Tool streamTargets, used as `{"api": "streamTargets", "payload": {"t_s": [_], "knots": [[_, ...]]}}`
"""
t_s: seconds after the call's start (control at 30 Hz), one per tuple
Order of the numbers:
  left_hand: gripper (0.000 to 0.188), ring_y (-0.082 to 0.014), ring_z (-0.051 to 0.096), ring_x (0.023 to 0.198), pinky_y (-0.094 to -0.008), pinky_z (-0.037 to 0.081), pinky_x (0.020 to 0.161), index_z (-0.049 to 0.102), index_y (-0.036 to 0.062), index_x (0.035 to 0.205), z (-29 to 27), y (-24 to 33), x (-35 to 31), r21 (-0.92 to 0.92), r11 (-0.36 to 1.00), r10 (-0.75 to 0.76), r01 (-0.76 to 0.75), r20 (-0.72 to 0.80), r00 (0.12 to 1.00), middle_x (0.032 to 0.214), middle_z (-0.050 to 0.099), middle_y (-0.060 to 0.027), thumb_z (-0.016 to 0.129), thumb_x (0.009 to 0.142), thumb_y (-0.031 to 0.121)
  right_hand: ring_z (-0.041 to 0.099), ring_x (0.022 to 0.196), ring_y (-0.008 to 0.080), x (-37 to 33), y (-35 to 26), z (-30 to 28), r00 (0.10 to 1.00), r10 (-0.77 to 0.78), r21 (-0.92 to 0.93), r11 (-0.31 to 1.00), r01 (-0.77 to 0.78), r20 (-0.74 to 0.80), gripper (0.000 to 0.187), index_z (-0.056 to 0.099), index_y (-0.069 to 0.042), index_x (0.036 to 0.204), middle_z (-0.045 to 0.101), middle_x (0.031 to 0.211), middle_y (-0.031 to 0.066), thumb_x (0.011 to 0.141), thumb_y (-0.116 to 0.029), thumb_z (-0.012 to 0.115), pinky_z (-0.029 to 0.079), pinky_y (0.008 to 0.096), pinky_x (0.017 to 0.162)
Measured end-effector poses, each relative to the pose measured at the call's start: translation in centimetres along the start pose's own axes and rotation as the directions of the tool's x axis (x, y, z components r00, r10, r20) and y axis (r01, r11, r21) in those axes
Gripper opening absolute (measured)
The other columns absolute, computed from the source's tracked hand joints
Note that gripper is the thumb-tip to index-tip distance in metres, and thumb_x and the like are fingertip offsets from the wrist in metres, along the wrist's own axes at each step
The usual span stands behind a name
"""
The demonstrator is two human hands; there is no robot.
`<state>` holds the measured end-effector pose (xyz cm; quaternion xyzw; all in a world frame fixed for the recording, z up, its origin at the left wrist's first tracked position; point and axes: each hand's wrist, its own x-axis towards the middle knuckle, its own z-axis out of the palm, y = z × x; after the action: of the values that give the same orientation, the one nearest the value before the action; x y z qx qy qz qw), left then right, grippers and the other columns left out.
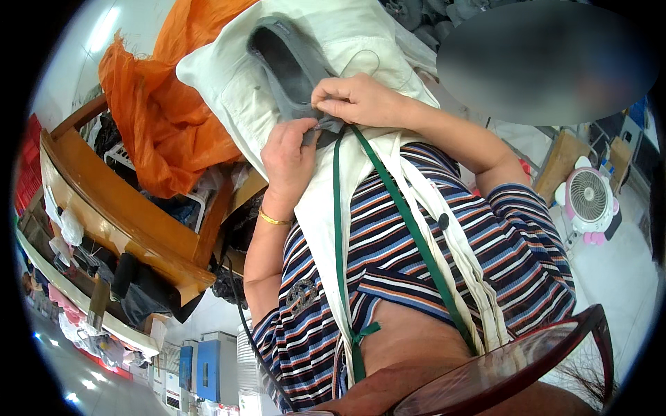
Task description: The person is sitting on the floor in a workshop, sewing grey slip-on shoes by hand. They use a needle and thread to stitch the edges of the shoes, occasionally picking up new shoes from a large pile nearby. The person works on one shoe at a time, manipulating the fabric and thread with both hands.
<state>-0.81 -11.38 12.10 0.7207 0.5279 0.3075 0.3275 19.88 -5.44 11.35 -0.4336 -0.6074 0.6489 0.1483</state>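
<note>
A grey soft shoe [316,71] lies on the white cloth [229,76] over my lap, its dark opening facing up. My left hand [286,154], with a gold bracelet at the wrist, pinches the grey fabric at the shoe's near end. Just above it, my right hand [366,102] is closed, thumb and forefinger pressed together over the shoe's near edge. What sits in that pinch is too small to make out. A thin dark thread [371,54] makes a loop beside the shoe, above my right hand.
Orange mesh cloth [166,132] drapes over a wooden chair [132,201] at the left. Green straps [395,187] hang down my striped shirt. A small white and pink fan [588,191] stands at the right. Grey items [423,17] are heaped at the far side.
</note>
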Motion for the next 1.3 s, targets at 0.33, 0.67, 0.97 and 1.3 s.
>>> {"api": "streamTargets", "payload": {"t_s": [0.33, 0.67, 0.97, 1.3], "knots": [[0.028, -0.0260, 0.067, 0.079, -0.0351, 0.055, 0.070, 0.067, 0.0076, 0.094, 1.0, -0.3, -0.6, 0.070, 0.985, 0.163, -0.157, -0.087, 0.983, 0.088, 0.070, -0.0067, 0.071, 0.069, -0.006, 0.067, 0.074, 0.0355, -1.4, -1.1, -0.8, 0.995, -0.102, -0.406, 0.909, 0.094, 0.003, 0.016, 0.069, -0.013, 0.101, 0.070, 0.080, 0.0135, 0.090, -0.019, 0.059, 0.054, 0.0440, 0.069], [0.029, -0.0260, 0.068, 0.078, -0.0344, 0.055, 0.069, 0.066, 0.0068, 0.095, 1.1, -0.4, -0.4, 0.090, 0.980, 0.186, -0.178, -0.092, 0.978, 0.086, 0.070, -0.0072, 0.070, 0.069, -0.006, 0.068, 0.076, 0.0359, -1.2, -1.2, -1.1, 0.997, -0.071, -0.434, 0.898, 0.076, 0.028, 0.021, 0.072, -0.012, 0.104, 0.071, 0.083, 0.0149, 0.088, -0.017, 0.058, 0.054, 0.0444, 0.071], [0.026, -0.0252, 0.069, 0.077, -0.0337, 0.055, 0.068, 0.065, 0.0057, 0.092, 1.0, 0.1, 0.0, 0.087, 0.982, 0.176, -0.169, -0.084, 0.981, 0.083, 0.070, -0.0082, 0.069, 0.069, -0.006, 0.068, 0.077, 0.0368, -0.5, -1.1, -1.2, 0.992, -0.106, -0.463, 0.878, 0.123, 0.063, 0.020, 0.071, -0.011, 0.101, 0.071, 0.084, 0.0162, 0.088, -0.017, 0.057, 0.053, 0.0454, 0.072], [0.021, -0.0267, 0.070, 0.080, -0.0334, 0.055, 0.069, 0.068, 0.0050, 0.093, 1.5, 0.0, -1.0, 0.098, 0.990, 0.108, -0.101, -0.070, 0.992, 0.090, 0.072, -0.0108, 0.075, 0.075, -0.001, 0.066, 0.074, 0.0374, 0.6, 0.6, -0.8, 0.989, -0.102, -0.434, 0.890, 0.139, 0.109, 0.017, 0.059, -0.011, 0.105, 0.068, 0.078, 0.0147, 0.095, -0.025, 0.058, 0.051, 0.0468, 0.067]]}}
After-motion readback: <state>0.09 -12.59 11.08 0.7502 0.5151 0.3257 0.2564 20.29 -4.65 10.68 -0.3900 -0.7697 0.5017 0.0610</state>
